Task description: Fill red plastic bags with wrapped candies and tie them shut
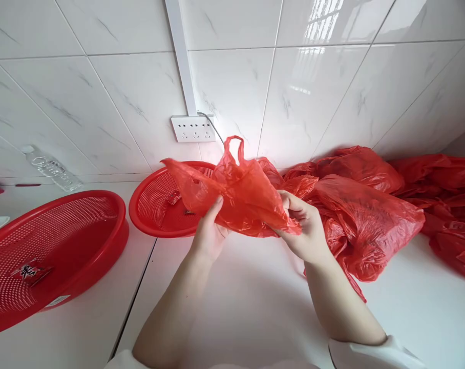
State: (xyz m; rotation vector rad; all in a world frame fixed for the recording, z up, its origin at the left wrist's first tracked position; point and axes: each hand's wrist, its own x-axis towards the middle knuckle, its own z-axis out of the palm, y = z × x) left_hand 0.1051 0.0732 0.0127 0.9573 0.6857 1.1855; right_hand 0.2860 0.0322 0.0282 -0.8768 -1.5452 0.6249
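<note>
Both my hands hold one thin red plastic bag (pixel 236 195) above the white counter (pixel 236 307). My left hand (pixel 209 233) pinches its lower left part with thumb and fingers. My right hand (pixel 305 225) grips the crumpled right end. The bag's handle loops stick up at the top, and the bag hangs partly in front of a red perforated basket (pixel 155 207) behind it.
A larger red perforated basket (pixel 51 251) with a small red packet inside sits at the left. A heap of red plastic bags (pixel 371 205) fills the right side against the tiled wall. A power strip (pixel 193 128) hangs on the wall; a clear bottle (pixel 54 171) lies at the back left.
</note>
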